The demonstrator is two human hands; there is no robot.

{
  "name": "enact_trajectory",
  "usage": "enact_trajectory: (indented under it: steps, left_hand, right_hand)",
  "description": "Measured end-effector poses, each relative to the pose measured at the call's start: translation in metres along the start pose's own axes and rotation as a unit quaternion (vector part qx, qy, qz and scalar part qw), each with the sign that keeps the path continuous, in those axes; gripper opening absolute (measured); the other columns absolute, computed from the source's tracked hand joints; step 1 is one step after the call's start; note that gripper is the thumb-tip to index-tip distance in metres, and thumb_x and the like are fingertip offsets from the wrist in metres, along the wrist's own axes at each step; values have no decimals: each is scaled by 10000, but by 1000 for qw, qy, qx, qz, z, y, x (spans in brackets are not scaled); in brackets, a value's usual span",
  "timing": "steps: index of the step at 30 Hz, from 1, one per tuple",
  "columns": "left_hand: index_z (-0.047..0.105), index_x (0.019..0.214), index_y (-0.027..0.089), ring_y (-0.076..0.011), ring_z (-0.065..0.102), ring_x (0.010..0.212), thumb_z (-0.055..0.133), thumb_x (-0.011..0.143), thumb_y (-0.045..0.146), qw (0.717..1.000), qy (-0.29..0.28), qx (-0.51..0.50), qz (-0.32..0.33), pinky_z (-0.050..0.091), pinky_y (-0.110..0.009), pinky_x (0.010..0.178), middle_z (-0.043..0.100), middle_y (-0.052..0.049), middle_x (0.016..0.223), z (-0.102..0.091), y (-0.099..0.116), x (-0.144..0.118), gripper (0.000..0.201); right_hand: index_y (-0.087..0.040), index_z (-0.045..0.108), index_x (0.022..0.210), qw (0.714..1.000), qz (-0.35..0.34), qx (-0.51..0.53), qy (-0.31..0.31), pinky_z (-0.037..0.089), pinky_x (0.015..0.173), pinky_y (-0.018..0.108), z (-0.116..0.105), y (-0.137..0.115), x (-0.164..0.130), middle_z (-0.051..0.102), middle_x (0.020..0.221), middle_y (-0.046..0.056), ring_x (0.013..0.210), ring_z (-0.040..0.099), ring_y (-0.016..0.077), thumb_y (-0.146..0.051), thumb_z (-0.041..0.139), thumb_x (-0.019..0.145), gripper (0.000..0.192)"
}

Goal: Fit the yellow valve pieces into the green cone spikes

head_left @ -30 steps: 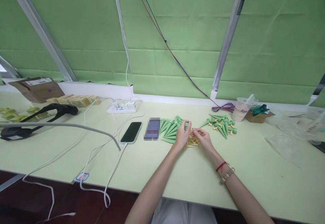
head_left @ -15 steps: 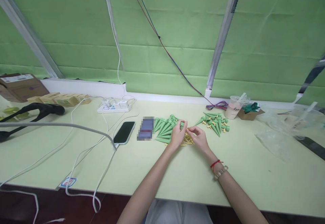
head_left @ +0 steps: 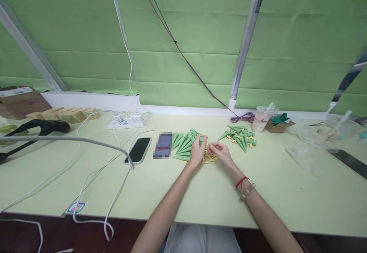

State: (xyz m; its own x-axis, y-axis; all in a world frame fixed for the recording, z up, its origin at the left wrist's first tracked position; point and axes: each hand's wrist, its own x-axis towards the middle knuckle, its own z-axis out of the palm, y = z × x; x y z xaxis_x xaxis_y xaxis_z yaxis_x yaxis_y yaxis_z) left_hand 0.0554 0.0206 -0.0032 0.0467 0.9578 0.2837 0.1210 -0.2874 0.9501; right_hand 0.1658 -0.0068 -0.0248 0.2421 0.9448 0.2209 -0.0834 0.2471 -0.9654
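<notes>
Both hands worked close together at the middle of the table [head_left: 200, 195]. The left hand [head_left: 197, 150] was curled, fingers pinched on a green cone [head_left: 202, 139]. The right hand [head_left: 220, 153] was likewise curled, fingertips pinched near the left; what it gripped could not be made out. A heap of small yellow parts [head_left: 208, 157] lay directly beneath and between them. A pile of plain green cones [head_left: 183, 146] lay just left, and fitted cones [head_left: 241, 136] lay near, to the right.
</notes>
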Motion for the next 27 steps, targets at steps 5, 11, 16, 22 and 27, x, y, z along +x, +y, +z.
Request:
enact_trajectory:
  steps: [5,11,16,22,27]
  left_hand:
    - [552,831,200,-145,494,630,432,827,476,999,-19,12,34,386,-262,654,543,-5,704,2,-6,-1,301]
    - [531,822,200,-157,529,691,375,856,456,998,-4,19,57,396,-267,687,563,-14,734,4,-5,0,302]
    - [557,859,221,-163,541,662,394,842,475,996,-26,44,69,390,-262,656,583,-5,720,7,-6,-4,303]
    - [565,890,217,-133,500,597,397,852,446,994,-11,72,81,367,-239,610,577,4,721,9,-4,-5,286]
    - [560,866,201,-113,485,574,413,857,432,991,14,109,82,376,-226,612,563,9,705,8,-1,-3,274]
  right_hand:
    - [-147,653,695,1000,-7,-8,10,532,746,364,-3,3,-2,696,746,71,696,652,190,-463,748,549,361]
    - [-155,679,759,999,-32,-18,15,536,755,374,0,0,-2,702,810,93,755,656,219,-416,774,528,361]
    - [-155,682,724,1000,20,-1,0,550,707,361,-5,-6,1,703,769,79,688,659,204,-489,729,559,375]
    - [-160,683,789,1000,27,-7,-4,531,748,325,-8,-16,3,703,847,68,789,651,198,-431,765,524,388]
    - [-134,679,692,997,71,11,-25,532,705,343,-8,-16,5,692,685,60,646,645,184,-511,715,549,406]
